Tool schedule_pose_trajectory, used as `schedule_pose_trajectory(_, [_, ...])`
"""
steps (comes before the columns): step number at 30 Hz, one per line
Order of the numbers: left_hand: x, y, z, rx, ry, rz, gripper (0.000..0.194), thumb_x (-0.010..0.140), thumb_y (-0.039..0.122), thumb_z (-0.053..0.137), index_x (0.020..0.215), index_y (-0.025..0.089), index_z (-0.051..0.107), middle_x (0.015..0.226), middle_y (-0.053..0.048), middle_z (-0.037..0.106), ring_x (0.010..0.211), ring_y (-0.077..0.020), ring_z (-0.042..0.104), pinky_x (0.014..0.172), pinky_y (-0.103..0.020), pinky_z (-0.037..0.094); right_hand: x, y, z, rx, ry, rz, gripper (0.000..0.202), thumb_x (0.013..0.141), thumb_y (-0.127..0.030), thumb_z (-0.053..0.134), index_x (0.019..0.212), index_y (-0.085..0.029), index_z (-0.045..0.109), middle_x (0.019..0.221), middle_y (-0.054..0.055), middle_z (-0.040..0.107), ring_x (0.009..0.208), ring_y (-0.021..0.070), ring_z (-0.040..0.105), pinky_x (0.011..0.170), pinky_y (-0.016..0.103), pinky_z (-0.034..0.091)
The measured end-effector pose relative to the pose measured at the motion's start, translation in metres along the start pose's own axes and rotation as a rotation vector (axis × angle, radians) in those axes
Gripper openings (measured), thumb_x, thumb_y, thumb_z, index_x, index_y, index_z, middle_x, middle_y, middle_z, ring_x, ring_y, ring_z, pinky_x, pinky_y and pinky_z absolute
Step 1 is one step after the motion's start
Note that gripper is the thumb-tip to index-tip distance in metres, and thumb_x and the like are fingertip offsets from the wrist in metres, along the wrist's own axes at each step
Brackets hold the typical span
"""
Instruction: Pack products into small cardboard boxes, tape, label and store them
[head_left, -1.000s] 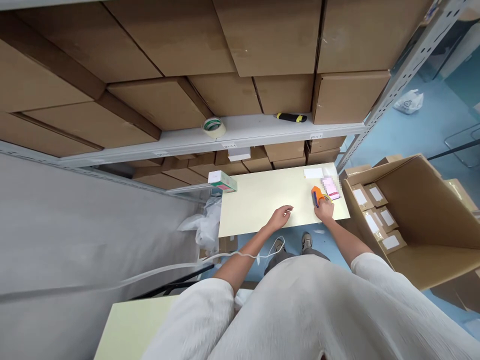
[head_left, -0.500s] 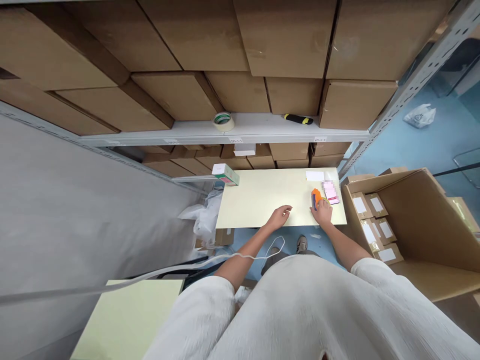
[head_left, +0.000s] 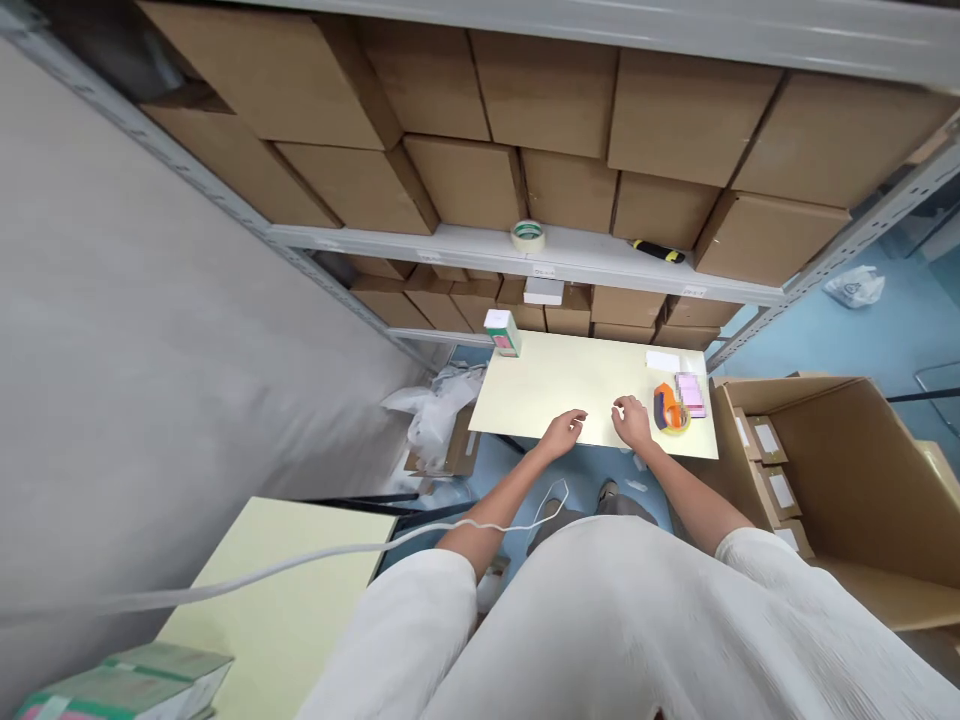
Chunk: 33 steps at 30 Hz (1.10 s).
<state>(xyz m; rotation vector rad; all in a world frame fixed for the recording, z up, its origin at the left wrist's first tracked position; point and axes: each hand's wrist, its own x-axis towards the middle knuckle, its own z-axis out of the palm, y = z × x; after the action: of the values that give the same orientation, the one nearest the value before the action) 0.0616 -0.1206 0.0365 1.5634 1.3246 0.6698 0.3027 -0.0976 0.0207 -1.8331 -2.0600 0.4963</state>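
Note:
Above the front edge of a pale yellow table [head_left: 555, 385], my left hand [head_left: 562, 436] is held with its fingers loosely bent and apart, holding nothing. My right hand [head_left: 632, 421] is a short way to its right, also empty, its fingers loosely curled towards the left hand. Just right of it an orange and blue tape dispenser [head_left: 666, 406] with a roll of yellowish tape lies on the table. Beside the dispenser is a pink, partly blurred flat item [head_left: 691, 394], with white paper slips [head_left: 663, 361] behind. A small green and white box [head_left: 503, 333] stands at the far left corner.
Shelves of cardboard boxes [head_left: 466, 184] rise behind the table. A tape roll [head_left: 528, 236] and a yellow-black cutter [head_left: 658, 251] lie on one shelf. An open carton [head_left: 862, 470] with small boxes stands right. A white cable [head_left: 337, 551] crosses before my left arm.
My right hand has let go of the tape dispenser and moved left, nearer my left hand. The dispenser stays on the table. My view has swung to the left.

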Motion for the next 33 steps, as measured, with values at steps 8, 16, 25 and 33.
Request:
schedule_pose_trajectory(8, [-0.047, -0.012, -0.027, -0.011, 0.206, -0.025, 0.034, 0.094, 0.019, 0.058, 0.123, 0.021, 0.076, 0.123, -0.010, 0.081, 0.109, -0.0231, 0.077, 0.100, -0.040, 0.063, 0.017, -0.054, 0.021, 0.086, -0.109, -0.192, 0.024, 0.102, -0.028, 0.047, 0.109, -0.022, 0.068, 0.114, 0.010, 0.072, 0.096, 0.0247, 0.062, 0.093, 0.038, 0.043])
schedule_pose_trajectory(16, [-0.102, -0.016, -0.030, -0.043, 0.593, -0.158, 0.034, 0.095, 0.017, 0.057, 0.122, 0.020, 0.077, 0.122, -0.010, 0.082, 0.114, -0.0249, 0.077, 0.104, -0.042, 0.063, 0.049, -0.102, 0.035, 0.150, -0.326, -0.532, 0.024, 0.102, -0.030, 0.046, 0.103, -0.022, 0.068, 0.110, 0.009, 0.072, 0.092, 0.0229, 0.064, 0.091, 0.036, 0.046])
schedule_pose_trajectory(25, [-0.230, -0.027, 0.029, -0.120, 0.987, -0.407, 0.034, 0.092, 0.015, 0.060, 0.121, 0.019, 0.077, 0.124, -0.011, 0.081, 0.113, -0.0242, 0.077, 0.105, -0.041, 0.062, -0.010, -0.174, 0.086, 0.167, -0.602, -0.983, 0.021, 0.101, -0.030, 0.048, 0.099, -0.024, 0.068, 0.105, 0.009, 0.072, 0.097, 0.0249, 0.065, 0.094, 0.036, 0.049])
schedule_pose_trajectory(33, [-0.362, -0.034, 0.058, -0.131, 1.285, -0.528, 0.035, 0.092, 0.013, 0.058, 0.121, 0.019, 0.077, 0.123, -0.010, 0.081, 0.114, -0.0229, 0.077, 0.105, -0.040, 0.062, -0.107, -0.261, 0.115, 0.175, -0.751, -1.293, 0.019, 0.101, -0.025, 0.050, 0.100, -0.023, 0.069, 0.105, 0.009, 0.072, 0.098, 0.0242, 0.067, 0.095, 0.034, 0.050])
